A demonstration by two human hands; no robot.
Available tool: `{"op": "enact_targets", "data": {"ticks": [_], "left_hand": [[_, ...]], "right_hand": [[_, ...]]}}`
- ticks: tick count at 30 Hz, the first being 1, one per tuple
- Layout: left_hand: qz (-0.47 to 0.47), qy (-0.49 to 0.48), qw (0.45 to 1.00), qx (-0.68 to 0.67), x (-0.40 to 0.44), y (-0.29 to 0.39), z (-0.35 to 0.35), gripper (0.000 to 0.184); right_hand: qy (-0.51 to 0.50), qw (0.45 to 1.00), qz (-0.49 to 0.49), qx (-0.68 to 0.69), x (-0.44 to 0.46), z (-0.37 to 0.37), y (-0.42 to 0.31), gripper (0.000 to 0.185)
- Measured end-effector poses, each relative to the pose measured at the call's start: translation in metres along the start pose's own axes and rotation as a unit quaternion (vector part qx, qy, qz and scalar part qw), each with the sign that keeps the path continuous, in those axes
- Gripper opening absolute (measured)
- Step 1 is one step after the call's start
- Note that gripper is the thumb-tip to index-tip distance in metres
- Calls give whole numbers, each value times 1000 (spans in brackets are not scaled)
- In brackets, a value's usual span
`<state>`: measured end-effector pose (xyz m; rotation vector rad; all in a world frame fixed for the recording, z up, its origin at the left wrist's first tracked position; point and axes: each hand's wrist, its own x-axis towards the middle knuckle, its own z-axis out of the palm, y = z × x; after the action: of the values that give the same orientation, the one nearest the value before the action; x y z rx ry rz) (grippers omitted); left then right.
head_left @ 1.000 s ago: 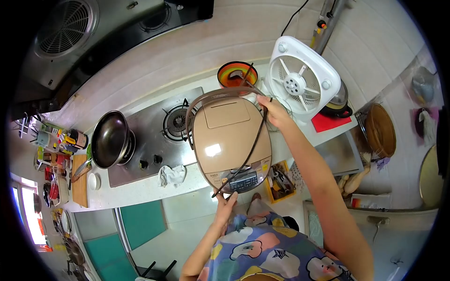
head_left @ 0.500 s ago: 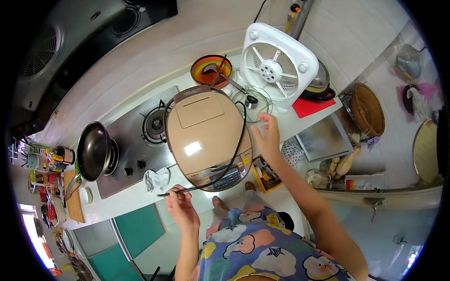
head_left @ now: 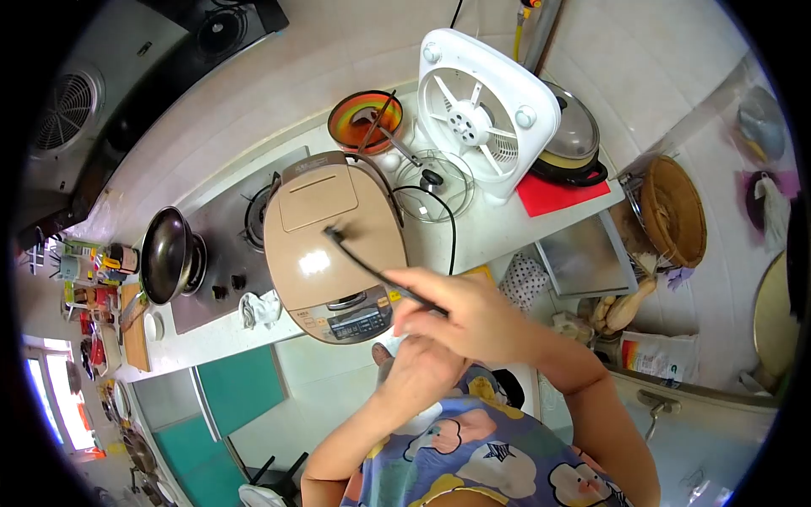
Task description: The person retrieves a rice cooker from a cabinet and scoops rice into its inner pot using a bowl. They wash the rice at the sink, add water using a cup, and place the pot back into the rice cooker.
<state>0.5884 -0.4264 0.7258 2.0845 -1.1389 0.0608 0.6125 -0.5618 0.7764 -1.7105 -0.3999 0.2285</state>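
A beige rice cooker (head_left: 338,253) with its lid closed rests on the counter, its button panel facing me. My right hand (head_left: 469,313) is closed on a black power cord (head_left: 372,272), whose plug end points over the lid. From the cooker's back right side the cord loops over the counter. My left hand (head_left: 422,372) is right below my right hand, touching it; its fingers are bent and partly covered, so what they hold is hidden. A glass lid (head_left: 452,198) with a black knob lies behind the cooker's right side.
Left of the cooker are a gas stove (head_left: 211,253), a dark wok (head_left: 166,255) and a white cloth (head_left: 259,310). Behind stand a striped bowl (head_left: 342,127) and a white fan (head_left: 507,93). A lidded pot (head_left: 574,139) is on a red mat (head_left: 549,196).
The cooker sits further left in view. The cord end passed from my left hand to my right, which has come in from the right. Both hands are now together in front of the cooker.
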Motion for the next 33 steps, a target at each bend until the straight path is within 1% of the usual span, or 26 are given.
{"op": "enact_targets", "data": {"ticks": [1,4,6,7,8,10,11,12,14,17,20,23,27,30,33], "left_hand": [[3,3,999,45,2,5,-3,23],[-53,15,998,-20,9,5,-1,22],[-103,19,994,22,0,-7,-2,21],[-137,16,990,41,-3,-12,-3,22],[-154,44,987,23,-4,-17,-5,21],[-206,87,975,-9,-2,-27,-4,17],[-216,102,971,-18,3,-30,-5,15],[-229,118,966,-24,6,-31,-7,13],[-236,121,964,-30,8,-39,-7,13],[-235,110,966,3,1,-49,-9,14],[-237,109,965,27,-11,-59,-11,16],[-235,120,963,59,-23,-67,-21,17],[-259,146,952,77,-46,-79,-35,18],[-293,187,934,88,-68,-89,-46,21],[-325,232,910,112,-86,-98,-50,30]], "right_hand": [[42,999,-6,-7,-8,-10,-4,39],[101,993,59,15,-40,-52,-4,37],[157,987,20,18,-53,-78,4,33],[211,975,19,-67,-55,-85,7,30],[219,966,55,-125,-61,-95,5,23],[232,961,17,-148,-67,-106,26,22],[234,948,29,-212,-69,-107,33,20],[236,941,32,-239,-73,-106,42,19],[238,926,29,-292,-74,-103,61,18],[225,921,59,-313,-71,-96,81,16],[268,920,116,-260,-60,-79,89,16],[310,921,98,-215,-40,-71,95,16],[293,921,88,-242,-6,-73,115,17],[334,866,8,-371,16,-101,186,21],[300,833,33,-464,19,-125,239,25]]}}
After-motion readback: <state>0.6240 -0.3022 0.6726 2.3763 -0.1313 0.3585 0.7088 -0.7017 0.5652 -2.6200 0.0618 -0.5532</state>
